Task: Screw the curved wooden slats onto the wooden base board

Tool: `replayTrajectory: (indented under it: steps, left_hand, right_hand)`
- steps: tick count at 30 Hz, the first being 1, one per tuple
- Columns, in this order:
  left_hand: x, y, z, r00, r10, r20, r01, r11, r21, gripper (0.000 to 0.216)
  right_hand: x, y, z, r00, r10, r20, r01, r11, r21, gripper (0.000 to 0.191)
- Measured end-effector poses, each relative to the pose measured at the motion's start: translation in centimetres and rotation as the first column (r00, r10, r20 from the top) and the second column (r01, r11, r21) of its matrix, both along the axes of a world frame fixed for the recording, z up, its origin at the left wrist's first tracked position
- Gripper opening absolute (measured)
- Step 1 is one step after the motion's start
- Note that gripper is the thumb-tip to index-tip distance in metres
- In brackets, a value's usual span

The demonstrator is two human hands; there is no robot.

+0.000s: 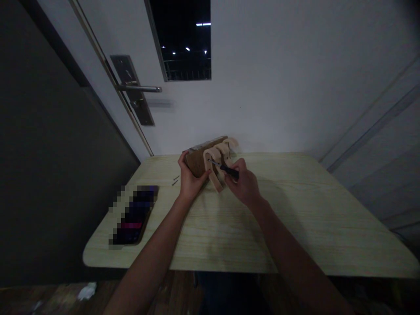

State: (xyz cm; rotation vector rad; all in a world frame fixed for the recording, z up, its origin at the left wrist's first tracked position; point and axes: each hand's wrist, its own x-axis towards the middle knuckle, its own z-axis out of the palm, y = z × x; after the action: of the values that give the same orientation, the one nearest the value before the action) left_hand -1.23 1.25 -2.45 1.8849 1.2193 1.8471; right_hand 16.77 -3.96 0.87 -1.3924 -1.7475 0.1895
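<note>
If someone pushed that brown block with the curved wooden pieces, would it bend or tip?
The brown block would probably stay stiff, as it looks thick and straight-edged. It could well tip or swing if let go, since the curved wooden pieces stick out from one side and the left hand grips its end.

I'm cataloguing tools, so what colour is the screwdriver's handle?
The screwdriver's handle is black, best seen in the head view.

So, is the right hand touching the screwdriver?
Touching. The head view shows the right hand gripping the screwdriver by its black end.
</note>
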Motion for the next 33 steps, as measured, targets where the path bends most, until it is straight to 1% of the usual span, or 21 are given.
replayTrajectory:
  steps: [5,10,13,15,19,24,26,30,33]
  left_hand:
    - [-0.12,0.09,-0.03,1.000,-0.001,-0.016,0.001,1.000,0.025,0.098]
    - [-0.11,0.04,-0.03,1.000,0.008,-0.027,-0.007,1.000,0.022,0.098]
    - [-0.04,0.06,-0.12,1.000,0.008,-0.030,-0.007,1.000,0.023,0.098]
    - [0.01,0.07,-0.17,1.000,-0.001,-0.020,0.002,1.000,0.019,0.097]
    - [-0.01,0.07,-0.15,1.000,-0.006,-0.008,0.006,1.000,0.003,0.097]
    - [-0.17,0.10,-0.08,1.000,0.007,-0.027,-0.007,1.000,0.003,0.098]
    - [-0.18,0.11,-0.07,0.999,0.014,-0.030,-0.014,1.000,0.007,0.098]
    - [-0.15,0.08,-0.05,0.999,0.010,-0.030,-0.010,1.000,0.018,0.098]
    - [-0.11,-0.02,0.03,1.000,-0.001,-0.018,0.001,1.000,0.011,0.097]
  right_hand:
    - [0.05,-0.10,-0.01,0.999,-0.012,0.040,0.011,1.000,0.023,0.021]
    - [0.09,-0.09,-0.27,0.990,-0.122,0.066,0.114,0.987,0.114,0.034]
    - [-0.03,-0.15,-0.20,0.984,-0.164,0.062,0.155,0.979,0.131,0.034]
    - [-0.23,-0.21,-0.07,0.989,-0.141,0.037,0.136,0.984,0.114,0.030]
    - [-0.50,-0.20,0.02,0.999,-0.046,-0.028,0.048,0.996,0.079,0.026]
    - [-0.12,0.07,-0.33,1.000,-0.007,0.004,0.007,1.000,0.024,0.022]
    - [0.00,0.07,-0.41,0.999,-0.026,0.034,0.026,1.000,0.014,0.026]
    - [-0.02,-0.07,-0.28,0.982,-0.124,0.140,0.118,0.992,0.052,0.037]
    - [-0.18,-0.16,-0.13,0.971,-0.170,0.167,0.165,0.985,0.042,0.040]
